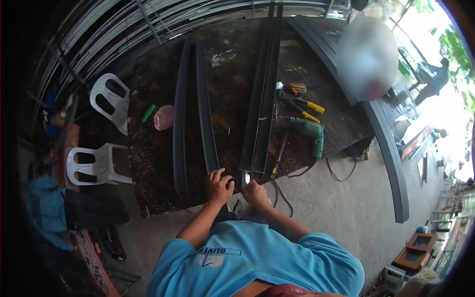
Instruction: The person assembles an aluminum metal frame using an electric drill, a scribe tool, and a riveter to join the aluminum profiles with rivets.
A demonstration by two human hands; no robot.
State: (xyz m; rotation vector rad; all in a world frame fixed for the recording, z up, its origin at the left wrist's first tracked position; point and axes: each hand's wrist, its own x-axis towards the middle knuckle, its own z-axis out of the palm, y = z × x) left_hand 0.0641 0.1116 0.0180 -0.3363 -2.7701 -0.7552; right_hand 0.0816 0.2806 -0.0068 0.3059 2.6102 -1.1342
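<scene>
My right hand [255, 194] is closed at the table's front edge, gripping a short shiny metal strip [246, 177]. The strip's far end meets the near end of a long dark metal channel [252, 123], which lies against a second one [265, 119]. To the left, my left hand [219, 188] rests at the table edge with bent fingers and thumb apart. Its fingertips are right at the near end of a slim dark profile [207, 114]. Another dark profile [180, 119] lies farther left.
On the dark table [148, 173] lie a green power drill [311, 134], yellow-handled cutters [309, 110], a screwdriver [275, 169], a pink dish [164, 118] and a green object [148, 113]. Long profiles [391, 163] overhang at right. White chairs [96, 163] stand left; a person [367, 59] is across.
</scene>
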